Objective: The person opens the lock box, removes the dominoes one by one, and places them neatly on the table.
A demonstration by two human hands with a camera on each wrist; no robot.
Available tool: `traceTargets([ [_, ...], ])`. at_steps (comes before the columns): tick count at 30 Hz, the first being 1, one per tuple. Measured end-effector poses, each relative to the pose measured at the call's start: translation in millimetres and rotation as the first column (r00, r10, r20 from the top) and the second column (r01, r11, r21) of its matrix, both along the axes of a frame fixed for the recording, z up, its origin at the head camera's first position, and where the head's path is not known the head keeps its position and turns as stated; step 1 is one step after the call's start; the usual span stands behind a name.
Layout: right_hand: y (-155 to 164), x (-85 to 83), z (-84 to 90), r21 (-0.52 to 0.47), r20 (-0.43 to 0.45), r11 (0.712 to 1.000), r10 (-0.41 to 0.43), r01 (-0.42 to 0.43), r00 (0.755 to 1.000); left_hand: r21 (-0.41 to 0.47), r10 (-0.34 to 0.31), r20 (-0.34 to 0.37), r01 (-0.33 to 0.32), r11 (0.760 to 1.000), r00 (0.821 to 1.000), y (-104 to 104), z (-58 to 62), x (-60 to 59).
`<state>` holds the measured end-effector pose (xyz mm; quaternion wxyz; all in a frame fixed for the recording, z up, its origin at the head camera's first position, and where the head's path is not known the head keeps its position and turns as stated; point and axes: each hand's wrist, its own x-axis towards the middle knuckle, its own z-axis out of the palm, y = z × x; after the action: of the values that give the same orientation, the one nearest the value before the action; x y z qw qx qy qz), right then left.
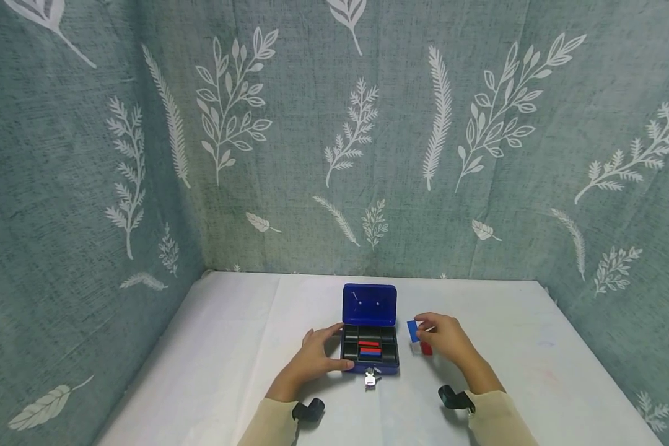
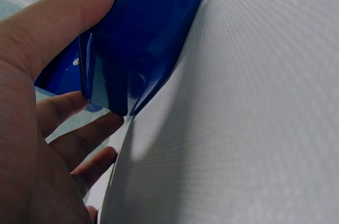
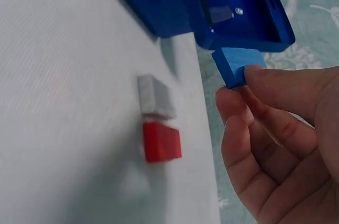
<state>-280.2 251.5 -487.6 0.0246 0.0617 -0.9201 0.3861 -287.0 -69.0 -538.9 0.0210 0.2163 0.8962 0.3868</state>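
Observation:
A blue metal cash box stands on the table with its lid raised and a black compartment tray inside. Red and blue pieces lie in the tray's middle compartments. My left hand holds the box by its left side, thumb at the front corner and fingers along the side wall. Right of the box, my right hand pinches a blue block between thumb and fingers, raised above the table. Below it, a white block and a red block rest side by side.
A small silver padlock with a key hangs at the front of the box. The white tabletop ends at a green leaf-patterned curtain behind and on both sides.

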Motion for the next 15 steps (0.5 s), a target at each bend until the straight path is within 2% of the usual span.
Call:
traceTargets([
  [9,17,4.2,-9.3,0.022,0.006,0.999,-0.023,0.023,1.0,-0.003,0.001,-0.007,-0.001,1.0,1.0,-1,-1.9,0.1],
  [15,27,5.9,-13.3,0.017,0.004,0.999,-0.028,0.028,1.0,-0.001,0.0,0.003,0.0,1.0,1.0,1,1.5,0.6],
])
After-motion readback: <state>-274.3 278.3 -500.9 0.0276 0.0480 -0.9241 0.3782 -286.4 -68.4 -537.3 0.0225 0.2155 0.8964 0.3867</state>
